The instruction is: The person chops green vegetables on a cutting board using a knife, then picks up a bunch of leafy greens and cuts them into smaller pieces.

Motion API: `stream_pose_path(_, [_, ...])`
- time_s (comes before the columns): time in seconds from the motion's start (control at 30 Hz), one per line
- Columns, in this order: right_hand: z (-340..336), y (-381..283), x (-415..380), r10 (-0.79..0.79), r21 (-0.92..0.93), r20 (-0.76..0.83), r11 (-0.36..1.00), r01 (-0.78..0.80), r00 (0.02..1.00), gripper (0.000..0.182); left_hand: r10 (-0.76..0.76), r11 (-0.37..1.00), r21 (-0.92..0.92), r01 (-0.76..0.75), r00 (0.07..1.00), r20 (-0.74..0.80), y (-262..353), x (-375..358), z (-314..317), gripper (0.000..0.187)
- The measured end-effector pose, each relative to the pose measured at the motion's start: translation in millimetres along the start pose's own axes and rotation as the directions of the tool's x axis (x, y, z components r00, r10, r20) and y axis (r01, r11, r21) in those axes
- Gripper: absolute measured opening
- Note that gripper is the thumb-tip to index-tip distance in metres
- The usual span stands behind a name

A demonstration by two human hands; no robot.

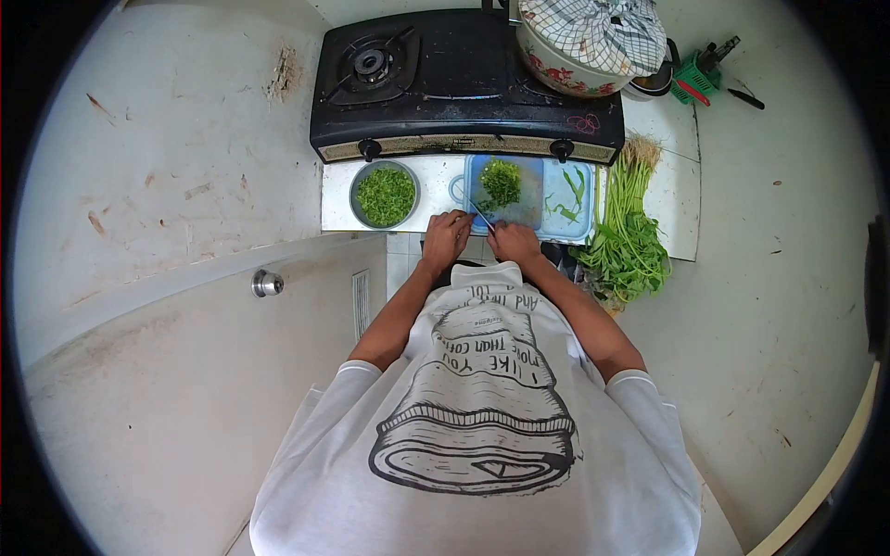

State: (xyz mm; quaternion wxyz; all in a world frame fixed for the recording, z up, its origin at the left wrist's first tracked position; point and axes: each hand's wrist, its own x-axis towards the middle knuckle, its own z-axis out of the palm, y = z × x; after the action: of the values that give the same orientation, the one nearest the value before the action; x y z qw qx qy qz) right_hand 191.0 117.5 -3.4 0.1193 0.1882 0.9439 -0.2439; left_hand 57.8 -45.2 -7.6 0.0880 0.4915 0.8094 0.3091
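A knife [483,218] points up and to the left over the front edge of a blue cutting board [530,199]. Its handle is in my right hand [515,244], with the fingers closed around it. Just left of the blade, my left hand [446,239] is at the board's front left corner with its fingers curled together; whatever they may pinch is too small to make out. Chopped greens [502,182] lie in a heap on the board, beyond both hands. A few loose leaves [568,196] are in the light blue tray [584,227] on the right.
A round bowl of chopped greens [386,196] stands left of the board. To the right, a bunch of leafy stems [629,213] hangs over the counter edge. Behind is a black gas stove [454,111] with a cloth-covered pot [565,69]. A green basket [691,79] holds utensils.
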Motion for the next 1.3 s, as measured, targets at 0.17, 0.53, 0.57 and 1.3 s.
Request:
stream_pose_path(0.17, [-0.5, 0.2, -1.7, 0.008, 0.036, -0.017, 0.999, -0.007, 1.000, 0.039, -0.013, 1.000, 0.000, 0.013, 1.000, 0.008, 3.4, -3.0, 0.0, 0.031])
stream_pose_path(0.53, [-4.3, 2.0, -2.2, 0.006, 0.063, 0.021, 0.998, -0.008, 1.000, 0.040, 0.004, 1.000, 0.011, -0.005, 1.000, 0.025, 6.7, -8.0, 2.3, 0.039])
stream_pose_path(0.57, [-5.0, 1.7, -2.2, 0.003, 0.064, 0.020, 0.998, -0.005, 1.000, 0.040, 0.000, 1.000, 0.007, 0.000, 0.999, 0.040, 5.0, -8.2, 2.5, 0.041])
stream_pose_path(1.3, [-3.8, 5.5, -7.2, -0.037, 0.016, 0.019, 0.999, 0.036, 0.999, 0.039, 0.008, 0.997, 0.072, -0.013, 0.997, 0.080, 7.5, -9.2, -0.3, 0.041])
